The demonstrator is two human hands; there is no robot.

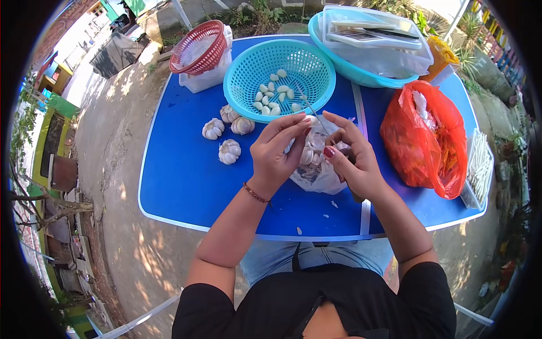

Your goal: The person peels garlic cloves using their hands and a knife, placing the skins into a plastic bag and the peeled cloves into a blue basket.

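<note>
1. A garlic clove [307, 153] sits pinched in the left hand [276, 152], over a clear bag [316, 172] at table [186, 181] centre.
2. The right hand [350, 158], at 3 o'clock, grips a knife [316, 116].
3. At 12 o'clock, a teal basket [279, 79] holds peeled cloves [274, 93].
4. At 9 o'clock, whole garlic bulbs [228, 151].

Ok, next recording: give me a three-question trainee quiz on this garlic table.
1. True or false: the teal basket holds peeled garlic cloves.
2. How many whole garlic bulbs lie loose on the blue table, left of the hands?
A) two B) four C) six
3. Which hand holds the knife?

Key
1. True.
2. B: four.
3. The right hand; the left hand pinches a clove over the clear plastic bag.
</note>
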